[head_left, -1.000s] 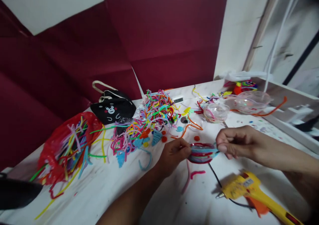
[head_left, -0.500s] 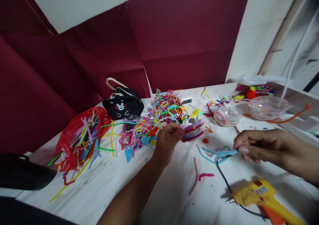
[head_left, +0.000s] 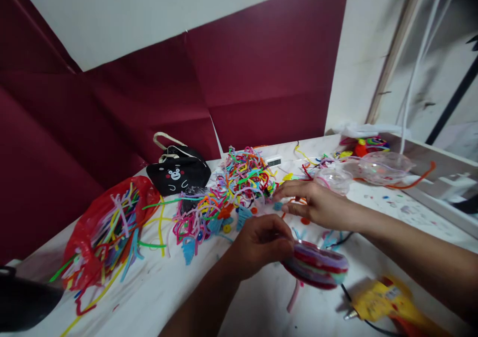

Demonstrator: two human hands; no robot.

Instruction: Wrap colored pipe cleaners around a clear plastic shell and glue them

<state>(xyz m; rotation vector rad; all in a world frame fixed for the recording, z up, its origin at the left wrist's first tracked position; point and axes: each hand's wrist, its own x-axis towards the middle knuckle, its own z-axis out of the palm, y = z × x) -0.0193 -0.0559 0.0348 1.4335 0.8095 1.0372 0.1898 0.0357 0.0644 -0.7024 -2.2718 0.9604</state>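
Observation:
A round striped piece (head_left: 317, 265) in red, purple and pale green is pinched at its left edge by my left hand (head_left: 261, 247), low over the white table (head_left: 257, 302). Beyond it my right hand (head_left: 317, 202) reaches left, fingers apart, over a small blue piece (head_left: 278, 206) beside the pile of colourful pipe cleaners (head_left: 246, 172). Whether its fingertips touch that piece I cannot tell. Light blue pipe cleaners (head_left: 330, 240) lie partly hidden behind the striped piece. A pink strip (head_left: 294, 297) shows below it.
A yellow glue gun (head_left: 384, 299) with a black cord lies at the lower right. On the left are a red bag (head_left: 89, 217) of pipe cleaners and a black bag (head_left: 179, 175). Clear plastic pieces (head_left: 386, 168) stand at the back right, near a grey-white tray (head_left: 440, 212).
My left hand has brought the striped piece closer and lower. My right hand has let go of the light blue pipe cleaners and moved left to the pile's edge. The view has shifted slightly.

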